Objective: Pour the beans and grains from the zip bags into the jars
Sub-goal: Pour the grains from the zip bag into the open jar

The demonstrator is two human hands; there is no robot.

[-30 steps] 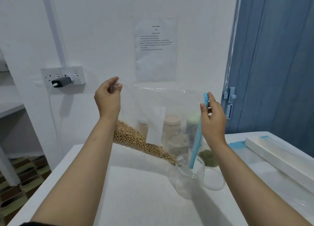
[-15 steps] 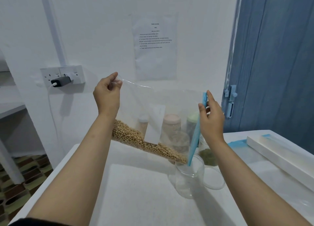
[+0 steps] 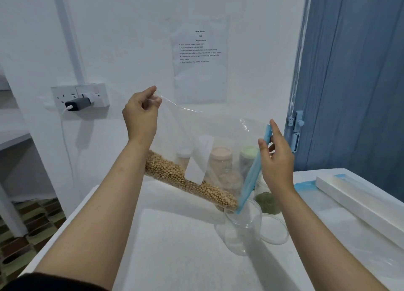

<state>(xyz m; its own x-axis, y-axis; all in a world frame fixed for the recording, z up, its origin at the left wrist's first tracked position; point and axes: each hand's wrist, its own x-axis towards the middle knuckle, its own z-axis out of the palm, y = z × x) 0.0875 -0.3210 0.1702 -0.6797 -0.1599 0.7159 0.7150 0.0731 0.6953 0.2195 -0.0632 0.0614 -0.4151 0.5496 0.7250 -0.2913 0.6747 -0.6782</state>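
Zip bag of soybeans (image 3: pixel 190 179) is pinched by left hand (image 3: pixel 141 111) and right hand (image 3: pixel 276 159), blue zip corner dipped into the empty jar (image 3: pixel 242 231). Pour's barely started; more tilt probably needed.

zip bag (image 3: pixel 218 124) clear, strip blue | beans (image 3: pixel 188 181) tan | jar (image 3: pixel 242 231) clear | table (image 3: pixel 175 247) white

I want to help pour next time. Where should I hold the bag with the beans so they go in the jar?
Probably as shown: pinch the zip bag at its raised bottom corner from above, like the left hand, and steady the blue zip strip from the side, like the right hand. Tilted so, the beans slide towards the strip's low end, which sits in the open jar.
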